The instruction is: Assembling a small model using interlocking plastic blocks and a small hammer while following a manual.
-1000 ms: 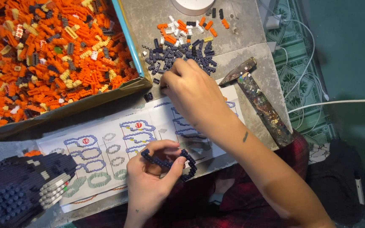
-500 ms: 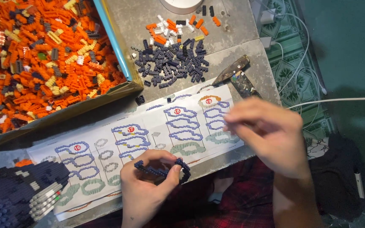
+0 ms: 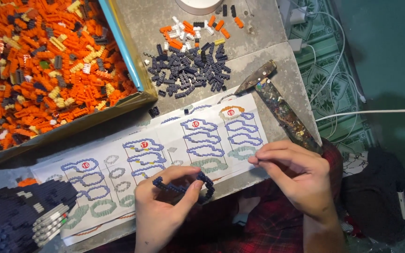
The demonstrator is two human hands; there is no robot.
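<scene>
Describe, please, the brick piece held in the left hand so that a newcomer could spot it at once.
Start at the long white instruction sheet along the near table edge. At its lower edge, the left hand pinches a curved chain of dark blue small bricks. Unlike the loose dark bricks heaped further back, these are joined into an open loop.

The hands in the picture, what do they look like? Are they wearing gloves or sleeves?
No gloves and no sleeves. The left hand and the right hand are both bare, and so are the forearms as far as the picture shows. I see no rings, watch or bracelets. The fingernails are short. Below the arms there is red and dark checked cloth on the lap.
</scene>
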